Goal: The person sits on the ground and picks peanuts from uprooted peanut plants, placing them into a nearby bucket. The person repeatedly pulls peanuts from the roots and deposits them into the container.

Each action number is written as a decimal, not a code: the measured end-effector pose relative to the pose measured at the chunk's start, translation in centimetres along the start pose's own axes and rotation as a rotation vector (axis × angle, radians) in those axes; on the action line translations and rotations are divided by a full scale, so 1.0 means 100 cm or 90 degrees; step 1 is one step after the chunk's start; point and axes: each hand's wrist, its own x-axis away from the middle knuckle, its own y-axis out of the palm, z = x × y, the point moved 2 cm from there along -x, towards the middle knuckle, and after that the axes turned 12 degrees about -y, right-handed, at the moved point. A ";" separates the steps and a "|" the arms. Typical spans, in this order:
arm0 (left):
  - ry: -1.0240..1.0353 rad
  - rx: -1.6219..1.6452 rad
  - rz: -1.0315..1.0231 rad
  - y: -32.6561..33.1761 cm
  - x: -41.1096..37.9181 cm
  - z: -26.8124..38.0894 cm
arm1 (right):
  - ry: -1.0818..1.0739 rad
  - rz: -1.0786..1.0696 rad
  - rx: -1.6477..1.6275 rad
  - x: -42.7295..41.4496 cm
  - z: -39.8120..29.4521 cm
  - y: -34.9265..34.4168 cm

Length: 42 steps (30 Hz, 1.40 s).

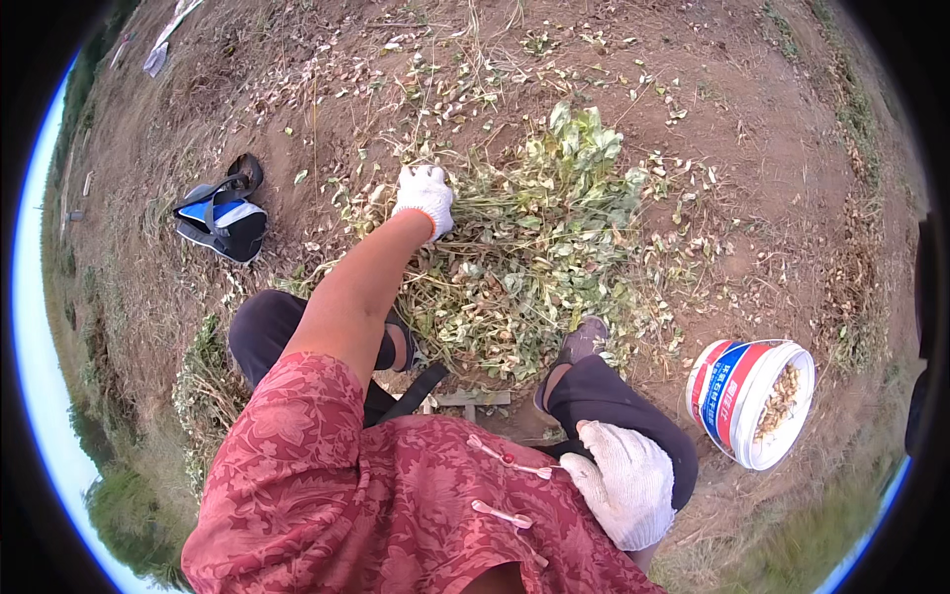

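Note:
My left hand, in a white knitted glove with an orange cuff edge, reaches over the left end of a heap of peanut plants. Its fingers are bent down at the stems and roots; what lies under them is hidden. The green leaves point to the upper right, and wilted leaves and stems spread down towards my shoes. My right hand, in an off-white knitted glove, rests by my right thigh, thumb and forefinger apart, with nothing seen in it. To the right, a white, red and blue plastic bucket, tilted in view, holds peanut pods.
A blue, white and black bag with a dark strap lies on the soil at the left. Part of a wooden stool shows between my legs. More dry plants lie beside my left knee. Pale sheeting lies far off at the upper left.

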 end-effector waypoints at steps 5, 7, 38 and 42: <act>-0.025 0.230 -0.158 -0.015 0.032 -0.022 | -0.010 0.080 0.024 0.018 0.002 0.008; -0.045 0.269 -0.122 -0.056 0.056 -0.033 | -0.010 0.134 0.007 0.022 0.000 0.011; 0.051 1.283 -0.050 -0.157 0.161 -0.103 | 0.025 0.349 -0.498 -0.169 -0.025 0.001; 0.047 1.344 -0.126 -0.165 0.156 -0.101 | -0.049 0.394 -0.473 -0.186 -0.045 -0.019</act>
